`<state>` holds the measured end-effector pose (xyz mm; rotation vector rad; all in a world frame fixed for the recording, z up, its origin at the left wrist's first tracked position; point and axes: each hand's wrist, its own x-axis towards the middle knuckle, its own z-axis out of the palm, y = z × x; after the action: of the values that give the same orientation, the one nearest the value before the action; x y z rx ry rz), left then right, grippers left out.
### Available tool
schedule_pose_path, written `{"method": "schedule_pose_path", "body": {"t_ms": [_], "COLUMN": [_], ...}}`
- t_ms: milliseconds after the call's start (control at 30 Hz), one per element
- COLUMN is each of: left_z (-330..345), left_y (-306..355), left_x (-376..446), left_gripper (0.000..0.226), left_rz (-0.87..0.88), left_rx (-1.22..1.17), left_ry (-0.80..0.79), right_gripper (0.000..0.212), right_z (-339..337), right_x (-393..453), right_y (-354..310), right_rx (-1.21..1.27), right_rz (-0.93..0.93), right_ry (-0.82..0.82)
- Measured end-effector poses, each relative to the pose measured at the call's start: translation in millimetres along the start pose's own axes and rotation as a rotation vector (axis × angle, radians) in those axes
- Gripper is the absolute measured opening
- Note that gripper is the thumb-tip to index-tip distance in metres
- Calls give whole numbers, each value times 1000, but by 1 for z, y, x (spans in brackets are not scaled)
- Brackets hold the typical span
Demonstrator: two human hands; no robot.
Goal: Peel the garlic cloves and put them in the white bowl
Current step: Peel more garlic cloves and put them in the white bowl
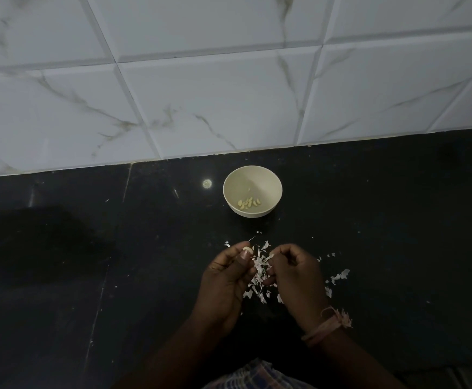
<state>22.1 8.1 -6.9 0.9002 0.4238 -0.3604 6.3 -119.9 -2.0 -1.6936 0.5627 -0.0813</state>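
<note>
Both hands work low in the frame's center: the left hand [223, 279] pinches a pale clove [247, 250] at its fingertips, the right hand [296, 276] pinches a strip of skin [268, 258] beside it. Straight above, near, sits the bowl [252, 183] holding peeled cloves [249, 203]; only peel scraps [257, 290] lie between, on the dark counter [397, 220].

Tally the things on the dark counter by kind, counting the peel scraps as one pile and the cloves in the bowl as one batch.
White bowl: 1
Batch of peeled cloves in the bowl: 1
Garlic clove pinched in the left hand: 1
Pile of peel scraps: 1
Hands, left hand and right hand: 2
Total: 6
</note>
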Motion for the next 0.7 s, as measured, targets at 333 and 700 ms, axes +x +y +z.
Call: {"method": "schedule_pose_path", "body": {"t_ms": [333, 700], "left_z": [-3, -4], "left_y": [-1, -1], "left_x": [-2, -10], "left_gripper": [29, 20], "left_rz": [13, 130], "left_rx": [8, 105], "left_ry": [24, 44], "right_gripper": [15, 6], "right_z": [-4, -2], "right_x": [0, -10], "right_y": [1, -7], "right_rx": [-294, -324], "right_rz": [-273, -540], "right_ry": [2, -34]}}
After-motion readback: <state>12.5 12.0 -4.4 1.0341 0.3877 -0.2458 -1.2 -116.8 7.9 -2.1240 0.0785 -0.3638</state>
